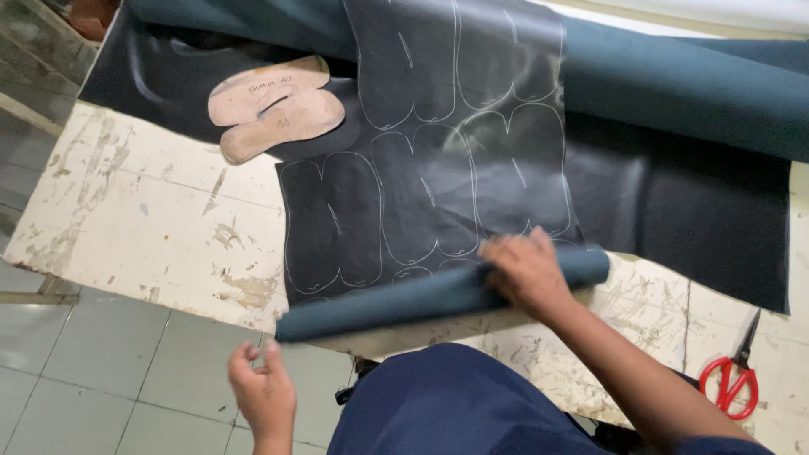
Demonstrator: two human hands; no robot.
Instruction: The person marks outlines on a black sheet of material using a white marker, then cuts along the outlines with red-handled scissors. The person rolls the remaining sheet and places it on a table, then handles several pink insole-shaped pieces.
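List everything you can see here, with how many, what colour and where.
dark sheet: one, black with white traced outlines, spread across the table, near edge rolled up
cardboard patterns: two, tan, stacked on the sheet, upper left
scissors: one pair, red handles, on the table at right
table: one, worn white
floor tiles: pale grey, lower left
right hand: pressing on the rolled edge
left hand: below the table edge, what it pinches is unclear

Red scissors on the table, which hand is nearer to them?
Right. The right hand rests on the rolled dark sheet, left of the red scissors; the left hand hangs farther left.
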